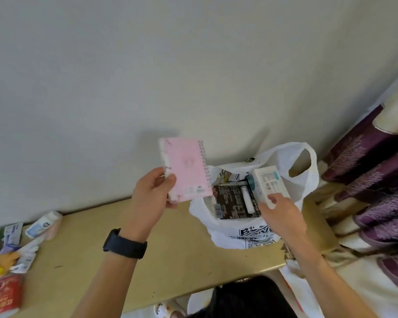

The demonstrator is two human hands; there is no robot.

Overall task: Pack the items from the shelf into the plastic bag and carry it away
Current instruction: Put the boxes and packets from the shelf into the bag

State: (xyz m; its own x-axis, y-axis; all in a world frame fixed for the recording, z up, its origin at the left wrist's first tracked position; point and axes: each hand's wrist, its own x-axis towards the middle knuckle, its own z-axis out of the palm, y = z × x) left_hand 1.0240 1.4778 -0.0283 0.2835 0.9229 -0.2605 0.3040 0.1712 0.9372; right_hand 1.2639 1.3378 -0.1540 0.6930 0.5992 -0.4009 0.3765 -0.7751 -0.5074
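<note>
Plastic bag (283,159) mouth open. Right hand (283,216) pinches white box (270,182) over bag, likely going in; left hand (154,193) pinches pink notebook (186,171) left of bag, queued.

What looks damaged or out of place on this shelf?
The shelf has a chipped, ragged front edge just below the plastic bag, where the surface layer looks broken away. Packets at its left end lie in a loose heap.

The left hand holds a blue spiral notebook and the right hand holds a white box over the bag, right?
Not quite. The head view shows the spiral notebook in the left hand is pink, not blue. The right hand does hold the white box over the white plastic bag.
</note>
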